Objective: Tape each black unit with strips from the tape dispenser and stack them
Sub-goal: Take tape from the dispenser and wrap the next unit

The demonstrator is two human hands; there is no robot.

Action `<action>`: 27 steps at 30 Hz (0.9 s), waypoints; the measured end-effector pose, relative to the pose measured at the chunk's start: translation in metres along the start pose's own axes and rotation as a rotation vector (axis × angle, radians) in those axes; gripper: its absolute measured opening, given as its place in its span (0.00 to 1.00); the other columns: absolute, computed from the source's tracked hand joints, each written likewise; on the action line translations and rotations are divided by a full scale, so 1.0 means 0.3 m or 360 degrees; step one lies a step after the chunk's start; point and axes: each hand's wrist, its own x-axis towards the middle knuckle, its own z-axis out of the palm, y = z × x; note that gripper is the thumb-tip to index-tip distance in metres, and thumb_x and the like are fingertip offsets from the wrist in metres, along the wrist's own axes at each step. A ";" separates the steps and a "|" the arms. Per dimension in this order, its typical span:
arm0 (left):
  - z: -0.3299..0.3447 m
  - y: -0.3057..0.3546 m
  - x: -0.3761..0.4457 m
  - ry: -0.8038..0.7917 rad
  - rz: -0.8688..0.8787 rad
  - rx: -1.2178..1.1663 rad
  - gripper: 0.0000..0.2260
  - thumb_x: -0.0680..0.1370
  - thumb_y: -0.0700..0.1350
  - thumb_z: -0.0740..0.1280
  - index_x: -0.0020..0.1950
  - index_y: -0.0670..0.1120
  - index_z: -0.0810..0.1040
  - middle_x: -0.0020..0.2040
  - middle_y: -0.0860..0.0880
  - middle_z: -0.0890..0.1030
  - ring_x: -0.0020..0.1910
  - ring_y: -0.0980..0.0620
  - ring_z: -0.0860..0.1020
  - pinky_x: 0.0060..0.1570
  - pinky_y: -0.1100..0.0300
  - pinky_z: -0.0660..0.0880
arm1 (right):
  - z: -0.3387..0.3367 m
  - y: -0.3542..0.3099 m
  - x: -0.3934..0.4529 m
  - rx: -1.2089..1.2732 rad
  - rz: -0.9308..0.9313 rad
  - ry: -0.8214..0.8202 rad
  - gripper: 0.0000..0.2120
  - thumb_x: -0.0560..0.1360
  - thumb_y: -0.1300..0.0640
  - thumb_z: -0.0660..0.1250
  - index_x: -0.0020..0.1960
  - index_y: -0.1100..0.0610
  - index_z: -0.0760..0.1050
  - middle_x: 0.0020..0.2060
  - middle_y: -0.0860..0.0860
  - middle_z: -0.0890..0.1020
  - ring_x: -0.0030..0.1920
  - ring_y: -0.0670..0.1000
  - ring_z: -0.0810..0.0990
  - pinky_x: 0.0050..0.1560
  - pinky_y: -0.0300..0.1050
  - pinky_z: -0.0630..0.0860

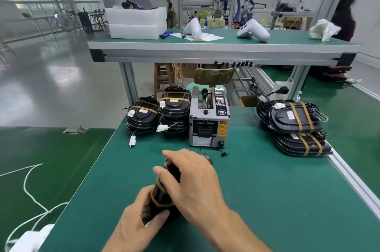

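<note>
Green matting covers the desk [257, 190], edged on its right side by an aluminium rail. Near the front edge, both hands hold a black unit [164, 192] stood up on its side on the mat. The left hand [135, 223] takes it from below, its grip curled round the lower end with the thumb pressed on the near face. The right hand [193, 182] lies over the top, fingers bent round the far side. Two brown tape strips [161, 187] cross the unit between the hands.

Towards the back edge stands the grey tape dispenser [208, 120]. Just left of it sit two stacks of taped units [159, 114], white connectors hanging from their wires. Near the right edge lies another stack [296, 126], also banded with brown tape. Small black scraps [223, 154] lie on the mat in front of the dispenser.

Above the back edge runs a raised shelf [222, 50] carrying white trays [135, 22] and white controllers [253, 30].
</note>
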 end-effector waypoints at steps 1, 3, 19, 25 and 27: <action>-0.006 -0.005 -0.005 0.0015 0.0000 -0.0007 0.26 0.75 0.49 0.75 0.69 0.68 0.73 0.60 0.58 0.87 0.60 0.56 0.86 0.60 0.67 0.79 | -0.006 -0.001 0.006 0.0090 -0.0003 -0.0027 0.21 0.79 0.38 0.64 0.64 0.49 0.81 0.54 0.42 0.84 0.57 0.45 0.80 0.60 0.44 0.75; -0.003 -0.016 -0.015 0.0091 0.0010 -0.0030 0.28 0.74 0.46 0.75 0.69 0.69 0.73 0.59 0.56 0.87 0.58 0.55 0.86 0.59 0.67 0.80 | -0.031 0.031 0.026 0.0348 0.0055 0.0066 0.17 0.79 0.40 0.66 0.62 0.47 0.83 0.54 0.39 0.84 0.57 0.38 0.80 0.59 0.33 0.74; 0.021 -0.055 -0.024 0.0255 0.0083 0.0009 0.29 0.71 0.56 0.76 0.71 0.69 0.73 0.56 0.58 0.88 0.53 0.57 0.87 0.56 0.68 0.81 | 0.104 0.452 0.279 0.0554 0.1312 0.0473 0.15 0.80 0.55 0.64 0.65 0.51 0.82 0.36 0.47 0.87 0.45 0.44 0.82 0.44 0.40 0.72; 0.025 -0.063 -0.026 0.0254 0.0087 -0.0010 0.30 0.70 0.55 0.77 0.71 0.67 0.74 0.56 0.55 0.88 0.54 0.56 0.88 0.57 0.66 0.81 | 0.134 0.457 0.302 0.0582 0.1336 0.0504 0.16 0.81 0.57 0.63 0.66 0.53 0.81 0.42 0.49 0.87 0.50 0.50 0.83 0.51 0.44 0.73; 0.025 -0.065 -0.027 0.0252 0.0077 -0.0011 0.30 0.70 0.55 0.77 0.71 0.67 0.74 0.56 0.55 0.88 0.54 0.56 0.88 0.57 0.66 0.81 | 0.140 0.449 0.311 0.0595 0.1356 0.0537 0.12 0.80 0.58 0.64 0.59 0.51 0.83 0.39 0.48 0.87 0.48 0.50 0.83 0.47 0.44 0.72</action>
